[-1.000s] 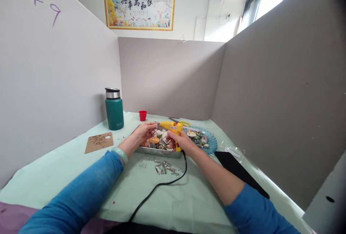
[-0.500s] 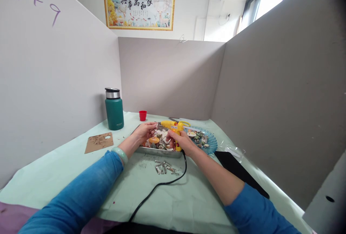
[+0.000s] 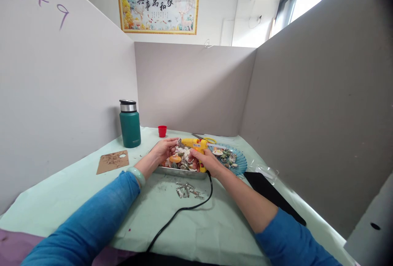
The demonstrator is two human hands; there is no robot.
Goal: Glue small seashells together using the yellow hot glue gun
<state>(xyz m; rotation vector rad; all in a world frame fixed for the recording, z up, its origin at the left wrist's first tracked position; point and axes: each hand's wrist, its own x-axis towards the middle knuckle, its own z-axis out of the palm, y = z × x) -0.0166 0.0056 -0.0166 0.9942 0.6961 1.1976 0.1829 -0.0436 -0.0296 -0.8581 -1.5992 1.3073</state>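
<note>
My right hand [image 3: 205,160] is wrapped round the handle of a yellow glue gun [image 3: 194,143], its nozzle pointing left and a white glue stick [image 3: 216,146] showing at its back. Pinched in the fingertips of my left hand [image 3: 166,149] is a small object, right at the nozzle; it is too small to name. Both hands are above a metal tray [image 3: 181,172] of seashells [image 3: 183,158], among them an orange one [image 3: 175,158]. Several small silver metal clips [image 3: 186,190] lie on the table in front of the tray.
A blue plate [image 3: 242,160] with shells stands right of the tray, near a plastic bag [image 3: 265,171] and a black flat object [image 3: 273,196]. Yellow-handled scissors [image 3: 210,139], a red cup [image 3: 162,131], a green bottle [image 3: 130,129] and brown card [image 3: 113,162] are around it. The black cord [image 3: 178,212] runs toward me.
The glue gun has shifted very slightly to the left, its nozzle closer to my left fingertips. Everything else looks the same.
</note>
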